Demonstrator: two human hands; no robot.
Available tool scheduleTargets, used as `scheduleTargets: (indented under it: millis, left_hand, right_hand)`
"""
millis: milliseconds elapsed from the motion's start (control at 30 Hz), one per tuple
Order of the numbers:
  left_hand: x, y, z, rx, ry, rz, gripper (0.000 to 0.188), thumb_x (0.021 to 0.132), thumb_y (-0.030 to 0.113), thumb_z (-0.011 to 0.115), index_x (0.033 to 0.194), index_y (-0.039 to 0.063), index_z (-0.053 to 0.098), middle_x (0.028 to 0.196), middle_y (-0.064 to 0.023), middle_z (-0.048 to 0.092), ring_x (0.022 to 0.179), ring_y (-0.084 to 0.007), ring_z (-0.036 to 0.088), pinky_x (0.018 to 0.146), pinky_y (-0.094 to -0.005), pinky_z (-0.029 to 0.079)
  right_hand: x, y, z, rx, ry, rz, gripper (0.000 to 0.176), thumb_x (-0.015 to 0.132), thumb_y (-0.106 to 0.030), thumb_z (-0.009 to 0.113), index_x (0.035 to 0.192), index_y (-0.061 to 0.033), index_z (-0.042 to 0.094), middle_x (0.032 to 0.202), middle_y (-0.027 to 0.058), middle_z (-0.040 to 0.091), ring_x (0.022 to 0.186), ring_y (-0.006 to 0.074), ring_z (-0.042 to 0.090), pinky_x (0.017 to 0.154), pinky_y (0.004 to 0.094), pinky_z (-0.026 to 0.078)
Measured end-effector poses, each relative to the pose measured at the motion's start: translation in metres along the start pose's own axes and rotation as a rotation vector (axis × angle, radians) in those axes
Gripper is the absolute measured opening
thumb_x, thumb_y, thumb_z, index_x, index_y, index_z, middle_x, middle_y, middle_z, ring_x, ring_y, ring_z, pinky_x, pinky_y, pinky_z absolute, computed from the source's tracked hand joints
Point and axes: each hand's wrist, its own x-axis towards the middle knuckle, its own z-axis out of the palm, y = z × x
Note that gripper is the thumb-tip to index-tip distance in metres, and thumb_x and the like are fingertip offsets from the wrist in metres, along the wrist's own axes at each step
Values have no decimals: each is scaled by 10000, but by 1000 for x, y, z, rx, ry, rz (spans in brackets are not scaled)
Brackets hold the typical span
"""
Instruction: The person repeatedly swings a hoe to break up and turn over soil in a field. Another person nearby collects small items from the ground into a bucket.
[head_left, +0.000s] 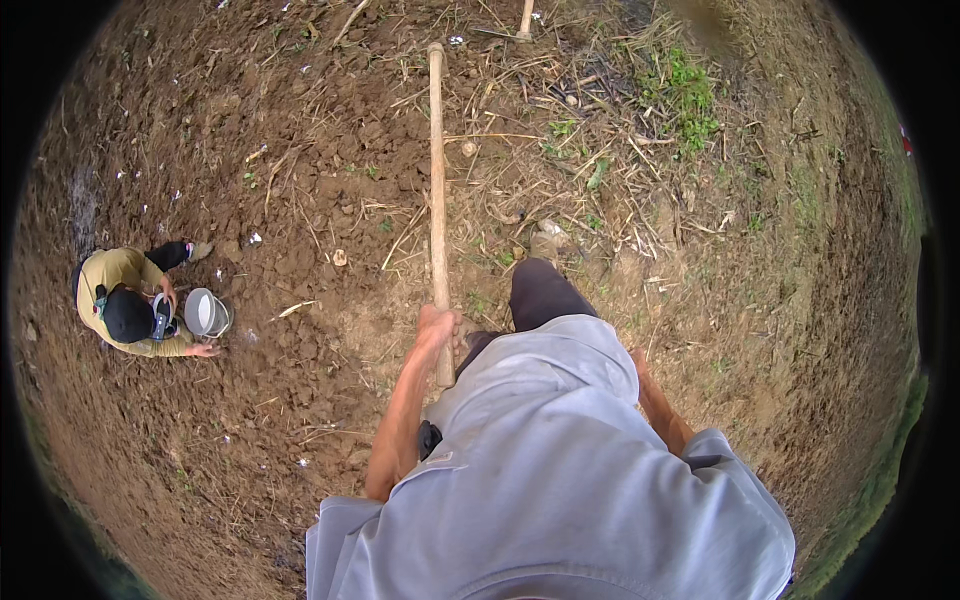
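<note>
My left hand is closed around the lower part of a long wooden tool handle. The handle runs away from me over the soil, with its butt just below my fist. A thicker knob shows at its far end, where I cannot make out a blade. On the other side of my body, my right forearm reaches down beside the grey shirt. The shirt's edge hides most of my right hand, so its fingers and anything in them cannot be seen.
A person in a tan shirt and dark cap bends at the left beside a grey bucket with white contents. Another hoe shows at the top edge. Broken brown soil bears dry stalks, white scraps and green weeds.
</note>
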Motion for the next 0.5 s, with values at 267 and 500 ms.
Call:
scheduleTargets:
  millis: [267,500]
  left_hand:
    - [16,0,13,36,76,-154,126,786,44,617,706,-18,541,551,-83,509,388,-204,506,338,-372,410]
    - [17,3,35,239,222,-327,183,726,86,670,643,-39,564,528,-120,563,412,-222,569,395,-389,449]
  right_hand:
    - [9,-61,-9,-125,-72,130,190,895,-191,572,771,-48,573,611,56,518,494,204,500,404,395,409]
    - [106,-183,-30,-154,-215,174,173,880,-156,555,750,-43,547,555,55,471,395,211,471,323,382,391]
